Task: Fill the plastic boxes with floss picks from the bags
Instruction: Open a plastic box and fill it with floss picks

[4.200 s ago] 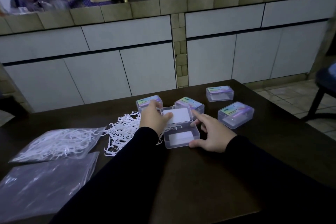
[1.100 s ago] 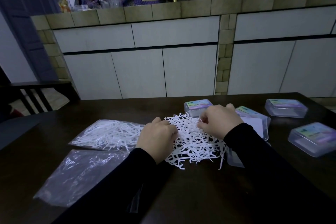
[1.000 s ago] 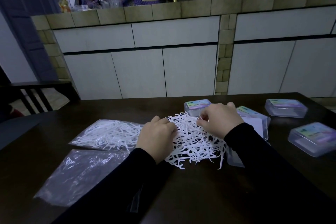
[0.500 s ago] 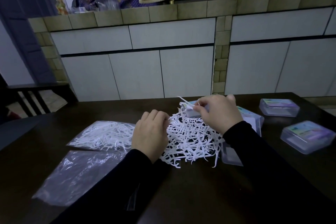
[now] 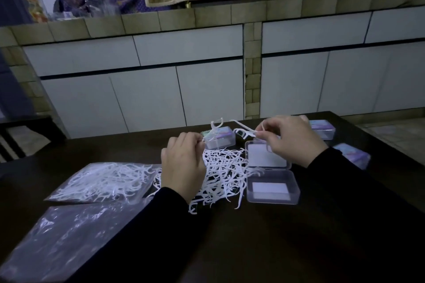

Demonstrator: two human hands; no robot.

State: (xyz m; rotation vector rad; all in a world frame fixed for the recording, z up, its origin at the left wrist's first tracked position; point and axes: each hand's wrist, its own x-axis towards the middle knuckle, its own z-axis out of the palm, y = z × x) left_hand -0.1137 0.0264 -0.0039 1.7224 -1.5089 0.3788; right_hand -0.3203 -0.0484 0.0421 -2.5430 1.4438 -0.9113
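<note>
On the dark tabletop (image 5: 230,248) a loose pile of floss picks (image 5: 224,173) lies spread between the person's two hands. The left hand (image 5: 182,165) is raised just above the left edge of the pile, its fingers curled and pinching a floss pick (image 5: 215,130) that stands upright, its forked head uppermost. The right hand (image 5: 291,139) is held over the far right of the pile and pinches a second floss pick (image 5: 243,130) between thumb and fingertips, this one pointing leftward toward the other hand, head end nearest the upright pick. Below the right hand sits an open plastic box (image 5: 272,188), its lid (image 5: 266,155) hinged back flat behind it; the box touches the right edge of the pile, and only a white label shows inside it (whether any picks lie in it cannot be told). A closed plastic box (image 5: 224,140) with a coloured label stands at the far edge of the pile, behind the upright pick. Two more closed boxes (image 5: 323,128) stand to the right, partly hidden by the right hand and its black sleeve (image 5: 345,181). To the left a clear bag of floss picks (image 5: 103,181) lies flat, and nearer the camera a flattened plastic bag (image 5: 64,236) lies beside the left sleeve. White cabinet fronts (image 5: 161,89) fill the background.
</note>
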